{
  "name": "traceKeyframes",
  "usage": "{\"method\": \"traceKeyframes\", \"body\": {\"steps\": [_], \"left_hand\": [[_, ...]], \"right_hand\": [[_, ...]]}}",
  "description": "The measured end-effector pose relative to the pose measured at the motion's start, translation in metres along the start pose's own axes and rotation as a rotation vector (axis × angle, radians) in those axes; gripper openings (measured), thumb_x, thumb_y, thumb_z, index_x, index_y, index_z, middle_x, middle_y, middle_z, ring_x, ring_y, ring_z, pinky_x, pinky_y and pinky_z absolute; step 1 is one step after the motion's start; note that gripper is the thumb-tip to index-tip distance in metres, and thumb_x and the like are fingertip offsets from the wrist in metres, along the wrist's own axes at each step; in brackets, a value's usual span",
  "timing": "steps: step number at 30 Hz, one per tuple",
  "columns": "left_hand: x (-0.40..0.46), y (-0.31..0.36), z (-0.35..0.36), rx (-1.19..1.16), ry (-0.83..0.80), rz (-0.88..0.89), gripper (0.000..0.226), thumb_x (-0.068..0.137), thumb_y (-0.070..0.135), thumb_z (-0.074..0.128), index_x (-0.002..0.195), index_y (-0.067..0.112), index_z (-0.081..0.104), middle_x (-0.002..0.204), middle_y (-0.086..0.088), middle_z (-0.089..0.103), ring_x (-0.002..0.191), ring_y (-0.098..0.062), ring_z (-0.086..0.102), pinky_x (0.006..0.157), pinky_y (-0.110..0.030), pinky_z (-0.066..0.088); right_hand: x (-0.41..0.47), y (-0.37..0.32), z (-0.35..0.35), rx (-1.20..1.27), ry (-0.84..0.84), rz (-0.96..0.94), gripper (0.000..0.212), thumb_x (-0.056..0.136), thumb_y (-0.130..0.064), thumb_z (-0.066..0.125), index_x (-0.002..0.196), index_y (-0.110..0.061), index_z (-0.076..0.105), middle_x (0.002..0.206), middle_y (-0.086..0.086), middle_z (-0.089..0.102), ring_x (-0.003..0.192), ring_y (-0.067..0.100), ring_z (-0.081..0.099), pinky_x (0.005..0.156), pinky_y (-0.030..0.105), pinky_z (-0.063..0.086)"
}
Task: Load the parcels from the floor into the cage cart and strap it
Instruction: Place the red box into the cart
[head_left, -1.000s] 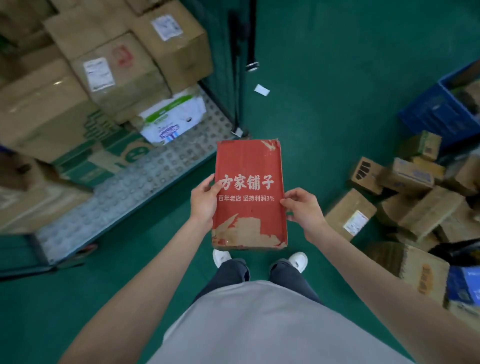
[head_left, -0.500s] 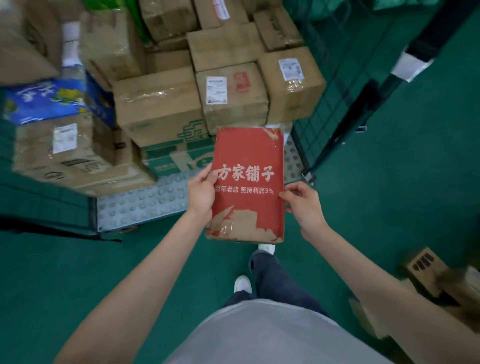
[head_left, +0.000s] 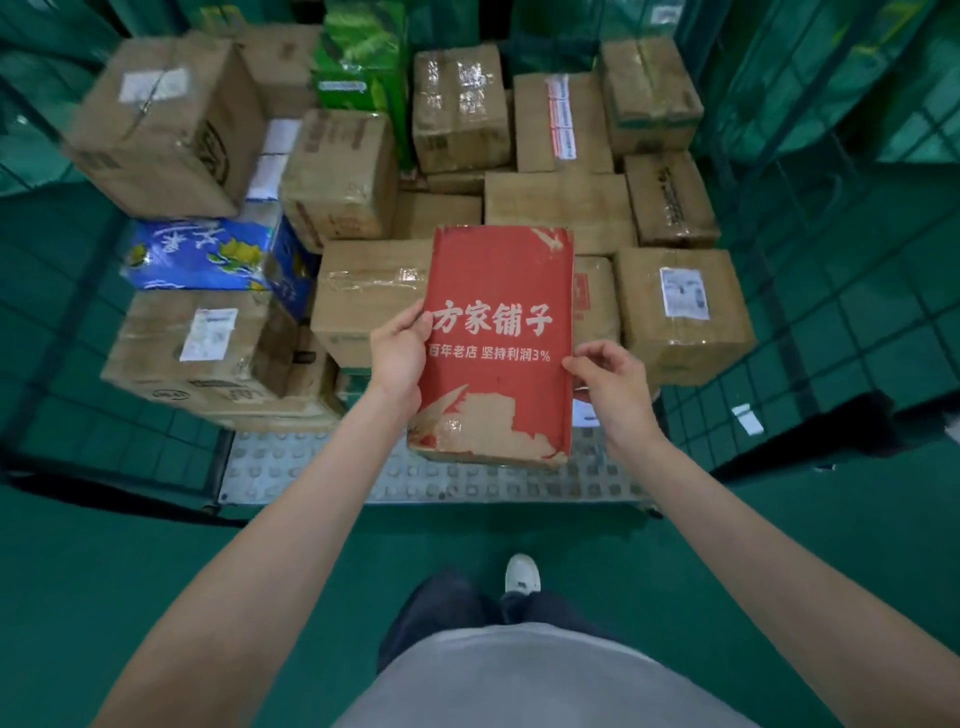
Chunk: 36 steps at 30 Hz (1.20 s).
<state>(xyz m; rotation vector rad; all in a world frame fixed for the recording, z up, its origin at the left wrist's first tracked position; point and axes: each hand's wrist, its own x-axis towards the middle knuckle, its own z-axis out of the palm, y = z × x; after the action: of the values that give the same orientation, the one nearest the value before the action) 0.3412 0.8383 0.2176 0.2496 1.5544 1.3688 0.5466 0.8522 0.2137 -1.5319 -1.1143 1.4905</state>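
Note:
A flat red parcel (head_left: 498, 343) with white lettering and a torn lower face hangs in front of me, over the front edge of the cage cart's studded metal floor (head_left: 311, 473). My left hand (head_left: 397, 358) grips its left edge and my right hand (head_left: 610, 379) grips its right edge. Behind it, the cart holds several stacked brown cardboard parcels (head_left: 680, 312), a blue printed box (head_left: 208, 254) and a green box (head_left: 361, 57).
Green mesh cage walls (head_left: 810, 291) stand on the right and left sides (head_left: 67, 364) of the cart. The floor is green (head_left: 156, 571). My shoe (head_left: 522, 571) and legs are below, just short of the cart's front edge. A white paper scrap (head_left: 748, 418) lies right of the cart.
I have turned left from the floor pile to face the cart head-on and stepped closer. The red parcel has travelled with both hands toward the stacked boxes.

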Motion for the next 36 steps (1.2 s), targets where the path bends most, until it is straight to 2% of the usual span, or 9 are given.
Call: {"method": "traceKeyframes", "body": {"steps": [2, 10, 14, 18, 23, 28, 31, 33, 36], "left_hand": [[0.02, 0.016, 0.005, -0.005, 0.012, 0.014, 0.035, 0.102, 0.008, 0.05, 0.136, 0.011, 0.057, 0.095, -0.003, 0.072, 0.083, -0.017, 0.071, 0.066, -0.03, 0.058], [0.103, 0.072, -0.001, -0.052, 0.033, -0.008, 0.036, 0.103, 0.007, 0.047, 0.137, 0.013, 0.056, 0.097, -0.002, 0.071, 0.085, -0.015, 0.069, 0.064, -0.028, 0.058], [0.143, 0.093, -0.016, -0.053, 0.039, -0.058, 0.034, 0.102, 0.009, 0.048, 0.135, 0.015, 0.058, 0.096, 0.0, 0.072, 0.081, -0.012, 0.069, 0.056, -0.025, 0.056], [0.193, 0.131, -0.037, -0.025, -0.003, -0.117, 0.033, 0.104, 0.013, 0.045, 0.133, 0.021, 0.06, 0.106, -0.002, 0.072, 0.089, -0.015, 0.069, 0.061, -0.03, 0.056], [0.241, 0.161, -0.056, -0.03, -0.062, -0.161, 0.036, 0.105, 0.012, 0.04, 0.136, 0.02, 0.057, 0.114, -0.003, 0.068, 0.091, -0.017, 0.065, 0.064, -0.033, 0.056], [0.281, 0.18, -0.058, 0.046, -0.07, -0.158, 0.032, 0.107, 0.015, 0.037, 0.129, 0.02, 0.06, 0.103, -0.003, 0.073, 0.091, -0.019, 0.069, 0.074, -0.036, 0.058], [0.295, 0.181, -0.048, 0.162, -0.123, -0.092, 0.031, 0.107, 0.015, 0.035, 0.127, 0.02, 0.059, 0.103, -0.006, 0.073, 0.091, -0.019, 0.07, 0.076, -0.035, 0.06], [0.31, 0.178, -0.036, 0.318, -0.199, -0.024, 0.034, 0.104, 0.034, 0.042, 0.136, 0.026, 0.05, 0.119, -0.006, 0.068, 0.107, -0.023, 0.066, 0.092, -0.044, 0.055], [0.391, 0.135, -0.041, 0.542, -0.258, -0.027, 0.081, 0.067, 0.092, 0.048, 0.139, 0.061, 0.029, 0.15, -0.001, 0.044, 0.137, -0.03, 0.043, 0.108, -0.06, 0.035]], "right_hand": [[0.02, -0.016, 0.009, 0.006, -0.032, -0.007, 0.013, 0.095, -0.005, 0.059, 0.084, -0.012, 0.058, 0.088, 0.005, 0.061, 0.079, 0.014, 0.059, 0.081, 0.035, 0.055], [0.102, -0.045, 0.068, 0.062, -0.036, 0.0, 0.021, 0.102, -0.018, 0.051, 0.086, -0.016, 0.064, 0.084, -0.006, 0.066, 0.07, 0.003, 0.061, 0.062, 0.019, 0.05], [0.143, -0.037, 0.098, -0.029, -0.042, 0.092, 0.011, 0.1, -0.02, 0.056, 0.108, -0.018, 0.063, 0.111, 0.006, 0.065, 0.096, 0.021, 0.065, 0.075, 0.03, 0.052], [0.174, -0.054, 0.143, -0.022, -0.08, 0.25, 0.037, 0.1, -0.035, 0.056, 0.13, -0.015, 0.052, 0.107, -0.003, 0.061, 0.084, 0.004, 0.056, 0.07, 0.024, 0.042], [0.198, -0.07, 0.175, 0.122, -0.194, 0.402, 0.029, 0.098, -0.042, 0.055, 0.101, -0.015, 0.065, 0.08, -0.003, 0.074, 0.071, 0.012, 0.07, 0.061, 0.026, 0.053], [0.223, -0.078, 0.192, 0.198, -0.114, 0.375, 0.022, 0.097, -0.031, 0.059, 0.11, -0.012, 0.063, 0.096, 0.005, 0.073, 0.075, 0.017, 0.072, 0.054, 0.028, 0.056], [0.239, -0.076, 0.197, 0.231, -0.046, 0.349, 0.028, 0.097, -0.031, 0.06, 0.119, -0.014, 0.061, 0.109, 0.007, 0.073, 0.091, 0.023, 0.072, 0.066, 0.035, 0.059], [0.253, -0.077, 0.2, 0.244, -0.005, 0.323, 0.023, 0.098, -0.03, 0.059, 0.117, -0.016, 0.059, 0.115, 0.01, 0.072, 0.097, 0.027, 0.071, 0.081, 0.047, 0.059], [0.267, -0.081, 0.202, 0.234, 0.049, 0.3, 0.02, 0.1, -0.028, 0.057, 0.117, -0.017, 0.056, 0.112, 0.009, 0.072, 0.103, 0.03, 0.069, 0.094, 0.055, 0.053]]}}
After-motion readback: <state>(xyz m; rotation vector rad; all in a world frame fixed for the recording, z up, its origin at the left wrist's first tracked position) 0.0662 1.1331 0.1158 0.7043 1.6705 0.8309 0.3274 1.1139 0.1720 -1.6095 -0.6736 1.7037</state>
